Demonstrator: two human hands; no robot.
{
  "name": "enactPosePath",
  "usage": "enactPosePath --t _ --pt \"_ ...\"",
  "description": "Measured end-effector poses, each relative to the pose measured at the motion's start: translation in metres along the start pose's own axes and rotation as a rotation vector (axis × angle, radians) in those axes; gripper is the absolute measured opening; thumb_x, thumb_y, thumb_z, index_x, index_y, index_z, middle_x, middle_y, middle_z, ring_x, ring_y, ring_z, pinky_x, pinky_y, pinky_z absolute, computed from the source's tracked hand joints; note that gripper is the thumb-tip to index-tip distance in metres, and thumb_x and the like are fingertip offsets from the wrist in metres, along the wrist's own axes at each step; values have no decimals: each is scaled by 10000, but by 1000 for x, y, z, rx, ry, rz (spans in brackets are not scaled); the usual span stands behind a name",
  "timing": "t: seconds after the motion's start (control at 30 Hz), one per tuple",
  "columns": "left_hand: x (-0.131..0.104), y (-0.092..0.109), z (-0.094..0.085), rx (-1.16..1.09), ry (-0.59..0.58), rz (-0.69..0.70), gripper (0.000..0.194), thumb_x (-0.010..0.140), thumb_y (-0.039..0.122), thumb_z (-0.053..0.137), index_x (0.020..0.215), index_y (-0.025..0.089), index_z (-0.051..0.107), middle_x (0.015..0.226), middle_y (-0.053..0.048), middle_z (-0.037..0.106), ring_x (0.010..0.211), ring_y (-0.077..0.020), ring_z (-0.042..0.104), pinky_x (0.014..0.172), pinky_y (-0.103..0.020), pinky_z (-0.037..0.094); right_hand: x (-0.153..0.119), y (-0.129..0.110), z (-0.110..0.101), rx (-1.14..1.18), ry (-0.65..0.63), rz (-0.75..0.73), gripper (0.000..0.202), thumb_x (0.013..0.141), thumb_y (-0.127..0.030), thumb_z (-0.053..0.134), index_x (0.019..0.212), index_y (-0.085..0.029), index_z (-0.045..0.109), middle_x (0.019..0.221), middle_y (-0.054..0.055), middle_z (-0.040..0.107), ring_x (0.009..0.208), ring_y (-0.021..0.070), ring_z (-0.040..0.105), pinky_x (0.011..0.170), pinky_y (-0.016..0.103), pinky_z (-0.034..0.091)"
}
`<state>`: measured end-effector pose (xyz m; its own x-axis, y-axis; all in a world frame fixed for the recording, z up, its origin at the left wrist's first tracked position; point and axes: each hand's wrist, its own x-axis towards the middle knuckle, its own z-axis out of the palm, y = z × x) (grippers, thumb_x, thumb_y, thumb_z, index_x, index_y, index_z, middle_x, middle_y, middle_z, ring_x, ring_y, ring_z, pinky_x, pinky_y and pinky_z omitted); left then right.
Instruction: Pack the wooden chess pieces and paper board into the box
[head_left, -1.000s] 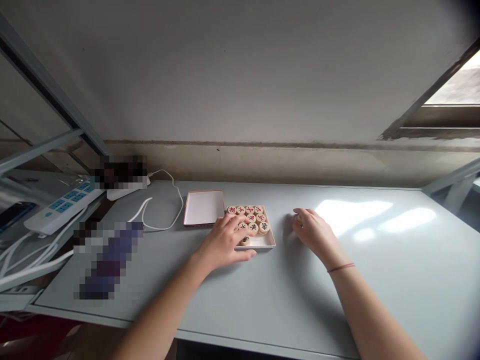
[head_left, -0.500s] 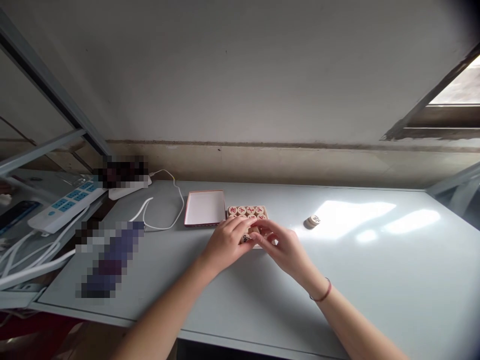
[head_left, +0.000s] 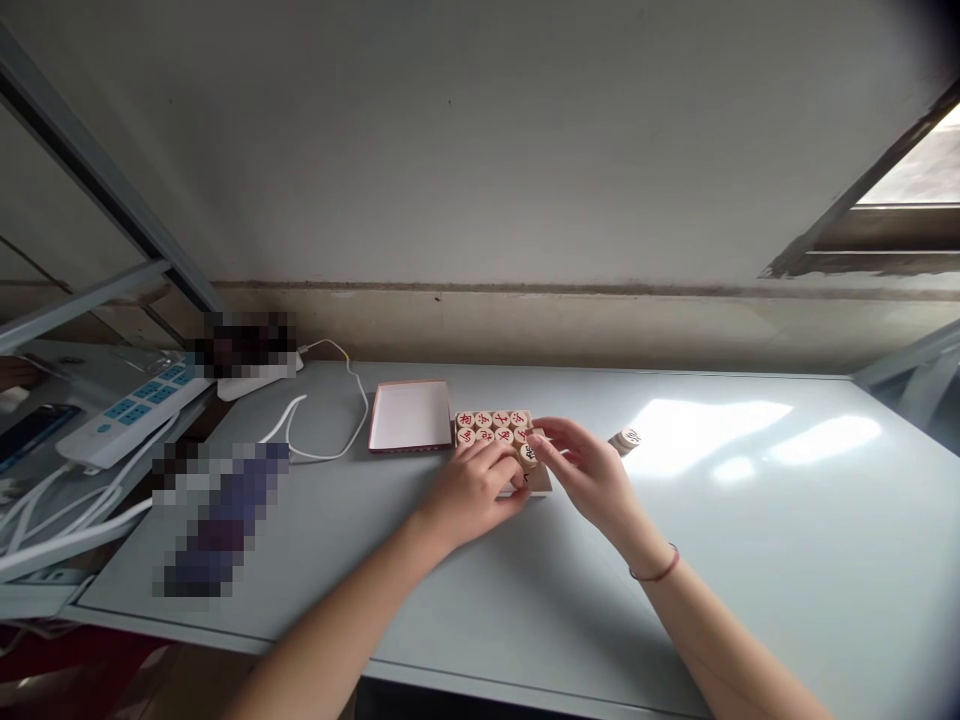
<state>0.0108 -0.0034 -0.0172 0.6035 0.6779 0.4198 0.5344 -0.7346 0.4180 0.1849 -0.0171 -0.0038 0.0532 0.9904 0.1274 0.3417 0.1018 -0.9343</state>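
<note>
A shallow box [head_left: 541, 482] on the desk holds round wooden pieces with red characters [head_left: 484, 420] in rows. My left hand [head_left: 476, 490] lies over the box's near left part, its fingers bent over pieces; whether it grips one is hidden. My right hand [head_left: 585, 470] pinches a round piece with a black character [head_left: 529, 455] at the box's right side. Right of that hand, a short stack of pieces [head_left: 625, 440] lies on the desk. The box lid [head_left: 410, 415], white inside with a red edge, rests left of the box.
White power strips [head_left: 142, 400] and cables [head_left: 330, 457] are at the left. A blurred-out blue item [head_left: 225, 520] lies on the desk [head_left: 750, 560] nearer me. A dark phone [head_left: 37, 435] is at the far left. Behind the desk stands a wall [head_left: 480, 180].
My right hand has moved slightly right, apart from my left hand, and a black-character piece now shows at its fingertips. My left hand has shifted slightly, uncovering more red-character pieces.
</note>
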Motion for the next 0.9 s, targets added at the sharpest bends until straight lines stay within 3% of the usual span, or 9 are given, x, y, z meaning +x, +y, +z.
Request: enactPosePath --t 0.1,0.27,0.67,0.8,0.9 --pt "1 1 2 59 -46 -10 51 800 208 606 774 196 564 875 -6 661 851 -187 600 777 -336 443 -1 -1 0 0 -10 8 398 823 -523 571 1026 -187 632 973 104 698 815 204 666 646 298 559" --pt "1 0 3 81 -46 -11 93 822 228 582 911 211 605 996 -14 672 884 -190 584 811 -342 414 -1 -1 0 -3 -16 16 400 812 -531 581 1021 -195 635 995 99 695 819 202 664 647 294 560" --pt "-2 -3 5 158 -95 4 150 840 269 564 958 225 648 993 -28 659 910 -203 558 813 -361 404 -1 -5 -3 -31 -26 3 381 819 -521 570 1010 -195 625 965 91 682 764 186 649 617 293 546" --pt "-4 -3 5 196 -113 43 171 844 300 571 975 250 669 1035 -28 650 924 -213 538 808 -375 403 0 -3 -6 -103 -42 -16 319 819 -466 574 989 -200 616 998 88 641 667 150 621 579 293 541" --pt "-5 -4 5 214 -131 55 169 846 307 578 975 247 668 1046 -30 639 944 -211 532 827 -378 402 2 -2 -10 -167 -65 -51 232 817 -371 557 965 -202 613 1101 97 561 701 135 614 603 287 551"
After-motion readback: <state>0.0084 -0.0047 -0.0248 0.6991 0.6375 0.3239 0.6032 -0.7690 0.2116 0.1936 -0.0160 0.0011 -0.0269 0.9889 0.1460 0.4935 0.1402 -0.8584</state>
